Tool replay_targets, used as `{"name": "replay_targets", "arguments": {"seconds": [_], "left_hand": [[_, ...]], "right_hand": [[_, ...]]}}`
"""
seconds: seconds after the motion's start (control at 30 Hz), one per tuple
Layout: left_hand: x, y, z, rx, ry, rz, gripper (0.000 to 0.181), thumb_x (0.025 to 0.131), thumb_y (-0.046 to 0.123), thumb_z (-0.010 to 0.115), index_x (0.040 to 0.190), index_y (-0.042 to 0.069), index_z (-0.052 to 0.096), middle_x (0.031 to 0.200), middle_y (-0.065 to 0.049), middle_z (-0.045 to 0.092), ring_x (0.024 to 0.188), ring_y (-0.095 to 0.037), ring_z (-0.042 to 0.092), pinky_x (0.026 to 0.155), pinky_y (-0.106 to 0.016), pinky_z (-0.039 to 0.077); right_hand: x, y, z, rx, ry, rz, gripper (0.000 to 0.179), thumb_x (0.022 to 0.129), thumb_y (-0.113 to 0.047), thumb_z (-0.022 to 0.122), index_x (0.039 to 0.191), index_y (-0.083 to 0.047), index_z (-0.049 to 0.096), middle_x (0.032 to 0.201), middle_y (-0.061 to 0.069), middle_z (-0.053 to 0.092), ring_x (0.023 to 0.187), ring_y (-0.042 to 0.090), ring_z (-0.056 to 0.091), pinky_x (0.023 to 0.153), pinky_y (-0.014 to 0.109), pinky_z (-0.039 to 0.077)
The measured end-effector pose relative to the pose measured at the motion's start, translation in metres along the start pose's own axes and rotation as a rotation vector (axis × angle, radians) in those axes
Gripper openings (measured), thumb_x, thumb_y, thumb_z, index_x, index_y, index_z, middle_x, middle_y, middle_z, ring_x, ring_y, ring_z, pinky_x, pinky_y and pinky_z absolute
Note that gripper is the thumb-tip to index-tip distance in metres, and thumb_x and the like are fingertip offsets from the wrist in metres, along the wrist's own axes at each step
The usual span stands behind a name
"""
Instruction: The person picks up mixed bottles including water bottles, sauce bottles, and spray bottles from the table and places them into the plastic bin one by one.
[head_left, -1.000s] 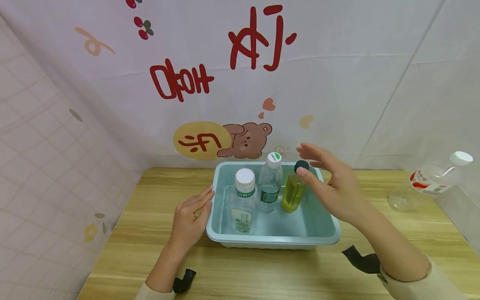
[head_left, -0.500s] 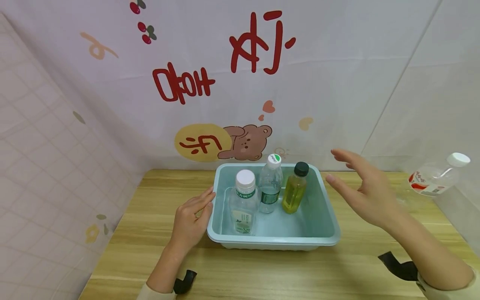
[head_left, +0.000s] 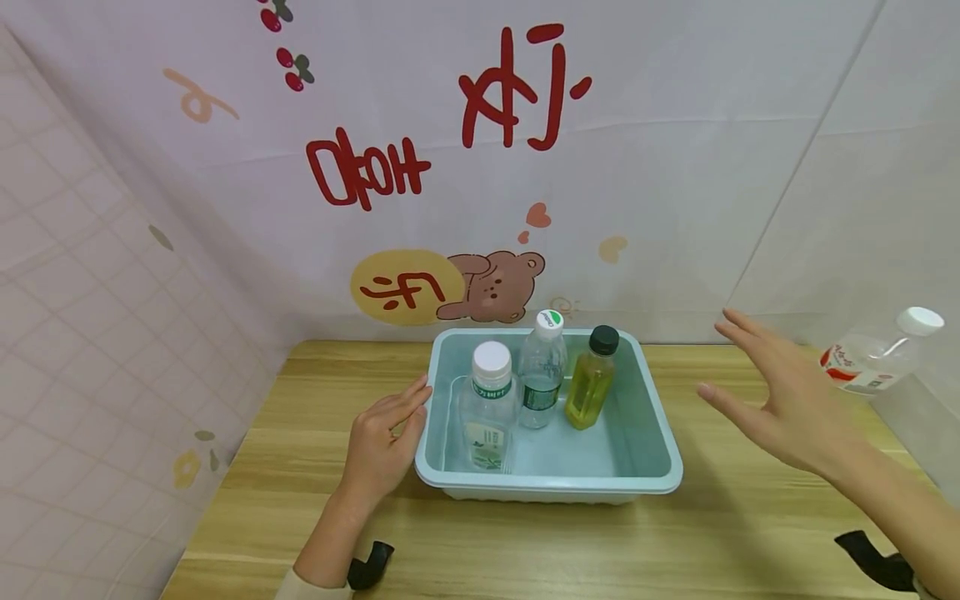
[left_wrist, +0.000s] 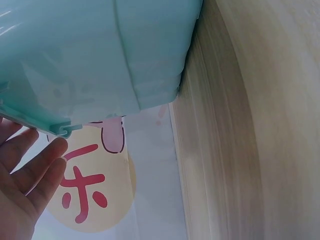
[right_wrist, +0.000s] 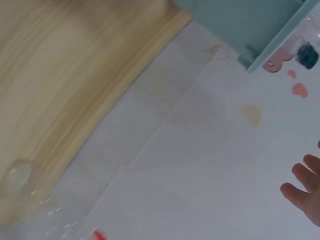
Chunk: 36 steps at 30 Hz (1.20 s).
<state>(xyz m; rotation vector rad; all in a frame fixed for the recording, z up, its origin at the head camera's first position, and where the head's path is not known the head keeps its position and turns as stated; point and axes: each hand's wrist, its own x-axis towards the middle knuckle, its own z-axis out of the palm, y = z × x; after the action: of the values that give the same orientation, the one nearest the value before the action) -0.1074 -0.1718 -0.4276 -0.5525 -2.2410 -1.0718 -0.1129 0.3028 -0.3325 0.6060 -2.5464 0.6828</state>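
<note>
My left hand [head_left: 381,442] rests with its fingers against the left rim of a pale blue plastic basin [head_left: 555,482]; the left wrist view shows the fingertips touching that rim from outside. Inside the basin stand a clear bottle with a white cap [head_left: 489,417], a clear bottle with a green label [head_left: 542,375] and a bottle of yellow-green liquid with a dark cap [head_left: 591,383]. Right of the basin my right hand [head_left: 795,408] hovers in the air, fingers spread and holding nothing. Partly behind it is a clear bottle with a red-and-white label [head_left: 870,362], its lower part hidden.
The basin sits on a wooden table [head_left: 315,517]. A white printed cloth [head_left: 660,183] with red lettering and a bear hangs along the table's back edge, and a grid-patterned one [head_left: 90,350] hangs at the left.
My right hand has moved from the dark-capped bottle, out past the basin's right rim, toward the red-and-white-labelled bottle. My left hand has stayed at the basin's left rim.
</note>
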Motion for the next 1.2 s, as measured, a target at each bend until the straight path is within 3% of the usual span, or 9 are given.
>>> {"name": "replay_targets", "arguments": {"seconds": [0.1,0.17,0.3,0.37,0.53,0.77,0.9,1.2], "left_hand": [[0.000,0.000,-0.001,0.004,-0.004,0.003,0.030,0.091,-0.001,0.071,0.121,-0.001,0.077,0.133,-0.008,0.070,0.111,-0.032,0.073,0.090,-0.053,0.060],[0.000,0.000,-0.002,0.005,-0.007,0.009,0.030,0.091,-0.001,0.071,0.121,-0.001,0.077,0.133,-0.009,0.070,0.111,-0.032,0.074,0.090,-0.054,0.060],[0.001,-0.001,-0.002,0.004,-0.011,0.017,0.031,0.091,-0.001,0.071,0.121,-0.001,0.077,0.133,-0.009,0.070,0.110,-0.031,0.074,0.089,-0.054,0.061],[0.001,-0.001,-0.003,0.003,-0.012,0.018,0.031,0.091,-0.001,0.071,0.121,-0.001,0.077,0.133,-0.009,0.070,0.110,-0.031,0.074,0.089,-0.054,0.060],[0.001,-0.001,-0.002,0.004,-0.016,0.011,0.030,0.092,0.000,0.071,0.122,-0.001,0.077,0.133,-0.008,0.070,0.111,-0.032,0.073,0.090,-0.054,0.060],[0.000,-0.001,-0.002,0.003,-0.014,0.018,0.030,0.092,-0.001,0.071,0.121,-0.001,0.077,0.133,-0.009,0.070,0.110,-0.031,0.074,0.089,-0.054,0.061],[0.000,0.000,-0.003,0.004,-0.011,0.020,0.030,0.092,-0.001,0.071,0.121,-0.002,0.077,0.132,-0.009,0.070,0.110,-0.032,0.074,0.089,-0.054,0.061],[0.000,-0.001,-0.002,-0.001,-0.008,0.024,0.030,0.092,-0.002,0.070,0.121,-0.002,0.077,0.132,-0.009,0.070,0.111,-0.031,0.074,0.089,-0.054,0.061]], "right_hand": [[-0.007,0.016,-0.003,-0.059,0.032,-0.053,0.078,0.083,-0.026,0.086,0.151,-0.004,0.054,0.159,0.019,0.048,0.135,0.055,0.047,0.116,0.067,0.031],[-0.012,0.026,-0.005,-0.088,0.063,-0.104,0.075,0.091,-0.043,0.079,0.148,0.000,0.055,0.156,0.024,0.049,0.134,0.056,0.047,0.117,0.068,0.030],[-0.018,0.044,-0.011,-0.166,0.129,-0.184,0.094,0.095,-0.074,0.055,0.143,0.007,0.056,0.152,0.031,0.050,0.141,0.054,0.043,0.121,0.065,0.026],[-0.019,0.052,-0.015,-0.215,0.159,-0.209,0.100,0.095,-0.079,0.049,0.141,0.010,0.056,0.150,0.034,0.050,0.141,0.055,0.042,0.123,0.062,0.025],[-0.017,0.069,-0.028,-0.308,0.210,-0.237,0.109,0.089,-0.085,0.051,0.134,0.014,0.060,0.141,0.042,0.052,0.135,0.062,0.044,0.122,0.062,0.026],[-0.015,0.093,-0.044,-0.382,0.284,-0.185,0.122,0.081,-0.095,0.043,0.130,0.015,0.060,0.145,0.042,0.048,0.134,0.065,0.043,0.114,0.077,0.026],[-0.016,0.105,-0.051,-0.356,0.333,-0.155,0.127,0.078,-0.097,0.046,0.134,0.017,0.057,0.149,0.042,0.044,0.137,0.065,0.039,0.118,0.074,0.022],[-0.025,0.124,-0.062,-0.216,0.359,0.114,0.143,0.066,-0.103,0.046,0.149,0.014,0.043,0.162,0.038,0.029,0.153,0.055,0.021,0.120,0.075,0.009]]}}
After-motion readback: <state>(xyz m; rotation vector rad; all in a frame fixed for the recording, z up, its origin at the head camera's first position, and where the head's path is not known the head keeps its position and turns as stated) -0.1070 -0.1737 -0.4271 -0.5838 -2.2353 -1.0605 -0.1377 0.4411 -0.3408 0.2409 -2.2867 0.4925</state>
